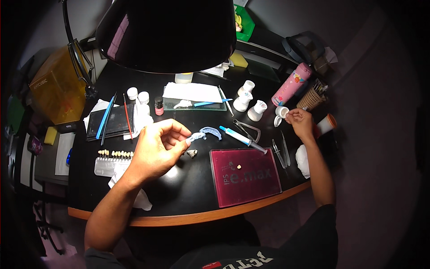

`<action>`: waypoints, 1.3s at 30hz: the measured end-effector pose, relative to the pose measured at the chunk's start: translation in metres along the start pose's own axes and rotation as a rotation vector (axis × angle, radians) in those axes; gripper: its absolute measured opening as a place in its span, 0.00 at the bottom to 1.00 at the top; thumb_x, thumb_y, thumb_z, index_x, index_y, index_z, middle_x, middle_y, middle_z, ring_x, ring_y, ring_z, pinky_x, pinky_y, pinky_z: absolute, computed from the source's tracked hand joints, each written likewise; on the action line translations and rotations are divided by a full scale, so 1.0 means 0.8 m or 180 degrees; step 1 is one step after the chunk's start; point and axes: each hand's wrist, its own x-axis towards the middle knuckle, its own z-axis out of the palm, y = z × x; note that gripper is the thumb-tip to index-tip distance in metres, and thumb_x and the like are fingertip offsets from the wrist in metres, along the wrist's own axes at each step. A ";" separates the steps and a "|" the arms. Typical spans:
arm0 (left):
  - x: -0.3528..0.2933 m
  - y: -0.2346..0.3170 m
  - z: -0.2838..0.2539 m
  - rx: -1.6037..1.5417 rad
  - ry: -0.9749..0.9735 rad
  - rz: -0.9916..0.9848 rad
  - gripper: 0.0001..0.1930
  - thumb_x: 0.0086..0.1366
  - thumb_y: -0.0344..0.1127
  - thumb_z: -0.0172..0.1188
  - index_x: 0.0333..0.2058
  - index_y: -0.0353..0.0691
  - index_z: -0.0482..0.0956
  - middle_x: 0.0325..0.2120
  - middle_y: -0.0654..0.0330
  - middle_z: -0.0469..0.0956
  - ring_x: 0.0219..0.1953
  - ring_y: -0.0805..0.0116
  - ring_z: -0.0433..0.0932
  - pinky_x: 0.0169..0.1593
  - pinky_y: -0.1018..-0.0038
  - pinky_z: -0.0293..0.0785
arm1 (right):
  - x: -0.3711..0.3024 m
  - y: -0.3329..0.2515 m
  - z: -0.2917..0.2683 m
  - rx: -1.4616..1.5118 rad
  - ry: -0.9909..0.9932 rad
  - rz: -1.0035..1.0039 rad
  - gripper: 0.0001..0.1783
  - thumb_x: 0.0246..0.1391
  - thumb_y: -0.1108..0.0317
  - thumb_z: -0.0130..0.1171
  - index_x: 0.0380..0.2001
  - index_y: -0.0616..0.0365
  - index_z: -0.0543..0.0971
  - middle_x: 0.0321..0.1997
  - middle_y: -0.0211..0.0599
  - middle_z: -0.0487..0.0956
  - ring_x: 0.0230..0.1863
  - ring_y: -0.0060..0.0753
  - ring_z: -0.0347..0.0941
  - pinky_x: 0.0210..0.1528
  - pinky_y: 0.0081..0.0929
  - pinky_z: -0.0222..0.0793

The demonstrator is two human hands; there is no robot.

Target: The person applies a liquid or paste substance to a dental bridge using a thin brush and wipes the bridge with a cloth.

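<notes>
bare black desk (188, 195) lies between the crumpled tissue (143, 201) and the burgundy plate (246, 193), wide enough for a hand to pass. the person's left hand (161, 147) hangs over the space beyond. between it and the right hand (301, 124) things crowd the surface: a slanting syringe (237, 136) at the plate's far edge, a metal caliper (259, 131) just past it, then white jars (256, 111). a pink bottle (291, 85) blocks the way behind that hand; a dark lamp hood (170, 40) looms over the far side.
</notes>
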 end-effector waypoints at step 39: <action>-0.002 0.006 0.000 0.0019 -0.0015 0.0067 0.06 0.62 0.24 0.69 0.38 0.32 0.85 0.29 0.59 0.86 0.30 0.79 0.83 0.39 0.80 0.81 | 0.003 -0.054 -0.025 -0.0090 0.0166 0.0176 0.08 0.63 0.77 0.65 0.44 0.66 0.84 0.35 0.36 0.85 0.35 0.24 0.83 0.37 0.20 0.78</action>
